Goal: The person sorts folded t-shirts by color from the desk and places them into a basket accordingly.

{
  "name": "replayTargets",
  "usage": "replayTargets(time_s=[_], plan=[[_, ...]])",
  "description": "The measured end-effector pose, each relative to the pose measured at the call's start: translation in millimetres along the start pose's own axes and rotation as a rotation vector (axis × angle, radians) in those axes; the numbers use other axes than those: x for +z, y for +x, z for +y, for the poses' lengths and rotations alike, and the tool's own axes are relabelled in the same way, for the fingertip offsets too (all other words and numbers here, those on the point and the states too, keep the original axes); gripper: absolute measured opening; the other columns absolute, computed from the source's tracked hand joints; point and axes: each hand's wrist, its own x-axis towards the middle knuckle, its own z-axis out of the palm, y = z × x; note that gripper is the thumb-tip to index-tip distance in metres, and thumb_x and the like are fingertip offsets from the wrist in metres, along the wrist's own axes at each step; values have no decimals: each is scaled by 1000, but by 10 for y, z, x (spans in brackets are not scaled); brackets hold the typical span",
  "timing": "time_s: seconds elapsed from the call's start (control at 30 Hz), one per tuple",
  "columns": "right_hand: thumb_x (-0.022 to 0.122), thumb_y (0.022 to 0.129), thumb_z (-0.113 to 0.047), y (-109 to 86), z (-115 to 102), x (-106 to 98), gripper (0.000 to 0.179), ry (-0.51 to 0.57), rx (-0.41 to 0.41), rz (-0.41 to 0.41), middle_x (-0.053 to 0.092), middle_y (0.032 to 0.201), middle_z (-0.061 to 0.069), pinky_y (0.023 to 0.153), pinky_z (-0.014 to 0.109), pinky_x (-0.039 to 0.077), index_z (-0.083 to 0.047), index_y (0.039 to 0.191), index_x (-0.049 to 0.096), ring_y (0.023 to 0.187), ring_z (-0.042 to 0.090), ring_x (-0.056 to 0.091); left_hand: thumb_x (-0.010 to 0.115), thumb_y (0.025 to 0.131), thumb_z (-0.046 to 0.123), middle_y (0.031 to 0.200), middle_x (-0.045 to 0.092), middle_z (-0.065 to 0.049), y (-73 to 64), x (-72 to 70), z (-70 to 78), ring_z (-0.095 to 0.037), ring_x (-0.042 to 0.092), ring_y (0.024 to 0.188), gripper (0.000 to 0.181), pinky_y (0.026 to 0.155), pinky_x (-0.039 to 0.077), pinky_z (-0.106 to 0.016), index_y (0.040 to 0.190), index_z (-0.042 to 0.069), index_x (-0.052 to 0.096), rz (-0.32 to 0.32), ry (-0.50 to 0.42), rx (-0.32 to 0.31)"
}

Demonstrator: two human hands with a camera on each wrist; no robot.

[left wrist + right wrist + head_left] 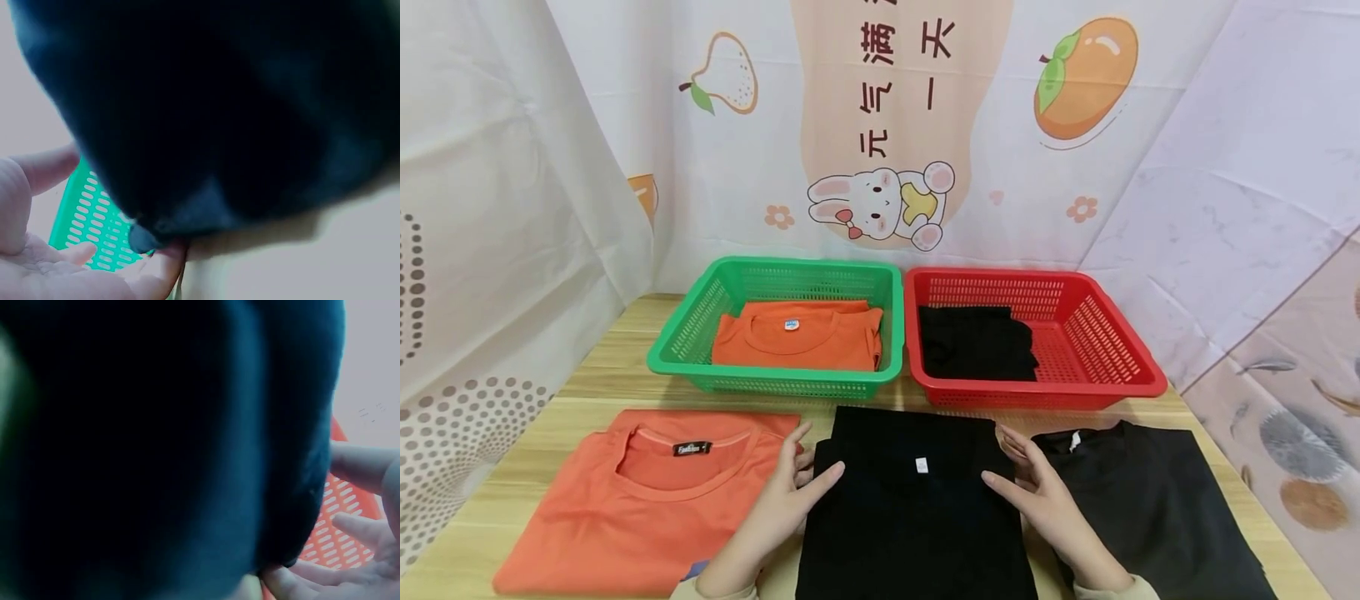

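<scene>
A folded black T-shirt (917, 525) with a small white neck label (922, 465) is at the front middle, between both hands. My left hand (793, 492) holds its left side, thumb on top and fingers at the edge. On the opposite side my right hand (1037, 487) grips it the same way. The left wrist view shows the dark cloth (206, 125) raised over a pale surface, with fingertips under its corner. In the right wrist view the cloth (156, 450) fills most of the picture, and fingers reach beneath its lower edge.
A folded orange T-shirt (655, 533) lies left, another black T-shirt (1157, 508) right, both on the wooden table (576, 417). Behind stand a green basket (775, 379) holding orange clothing (805, 342) and a red basket (1037, 392) holding black clothing (973, 342). A printed curtain (737, 167) hangs behind.
</scene>
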Motion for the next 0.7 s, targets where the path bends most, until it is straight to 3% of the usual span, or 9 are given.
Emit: replayTargets(time_s=[0.07, 0.23, 0.33, 0.4, 0.43, 0.53, 0.63, 0.67, 0.7], plan=[[65, 96, -22, 9, 9, -16, 67, 19, 29, 17, 30, 158, 23, 105, 44, 43, -12, 153, 31, 144, 42, 33, 66, 94, 37, 150, 34, -37, 9, -3, -7, -51, 43, 134, 81, 102, 45, -58, 156, 18, 18, -1, -7, -6], [66, 95, -19, 41, 39, -39, 66, 101, 91, 37, 32, 157, 20, 91, 13, 42, -12, 152, 33, 143, 39, 36, 65, 96, 31, 140, 47, -36, 23, -23, -18, -39, 59, 121, 76, 96, 51, -53, 155, 15, 19, -40, -48, 4], [66, 95, -17, 46, 55, -37, 66, 140, 106, 46, 34, 154, 19, 88, 11, 43, -10, 152, 33, 140, 37, 37, 63, 97, 28, 131, 57, -31, 33, -46, -23, -30, 68, 106, 75, 88, 56, -45, 155, 14, 18, -103, -94, 0], [66, 95, -16, 44, 56, -36, 65, 166, 122, 49, 36, 153, 19, 89, 12, 44, -10, 152, 34, 139, 36, 38, 64, 97, 29, 120, 63, -27, 37, -57, -33, -25, 69, 94, 74, 80, 57, -39, 156, 17, 19, -140, -72, -4], [66, 95, -16, 45, 55, -36, 65, 180, 130, 48, 36, 153, 18, 89, 14, 44, -10, 152, 33, 139, 35, 38, 64, 97, 30, 123, 61, -25, 39, -62, -36, -23, 67, 85, 74, 77, 56, -37, 156, 18, 21, -162, -54, 1], [65, 96, -16, 55, 57, -41, 65, 215, 150, 38, 37, 153, 18, 91, 18, 46, -11, 152, 33, 140, 34, 37, 66, 96, 31, 137, 53, -23, 38, -67, -55, -29, 62, 105, 69, 89, 52, -44, 154, 20, 31, -210, 16, 34], [65, 96, -14, 58, 68, -36, 66, 222, 149, 32, 36, 153, 18, 91, 18, 46, -11, 152, 32, 140, 35, 37, 69, 94, 29, 151, 42, -17, 38, -65, -79, -37, 45, 131, 64, 103, 41, -52, 150, 17, 41, -240, 45, 77], [65, 95, -13, 55, 66, -32, 66, 215, 144, 33, 35, 153, 19, 90, 18, 46, -10, 152, 32, 140, 36, 37, 70, 93, 27, 149, 46, -17, 36, -67, -86, -37, 40, 138, 63, 106, 39, -53, 149, 14, 43, -254, 46, 91], [65, 95, -12, 49, 63, -26, 67, 205, 138, 36, 35, 153, 20, 89, 17, 45, -10, 152, 32, 139, 37, 37, 71, 92, 27, 145, 51, -16, 38, -67, -94, -36, 43, 135, 63, 106, 40, -50, 148, 13, 44, -263, 51, 98]])
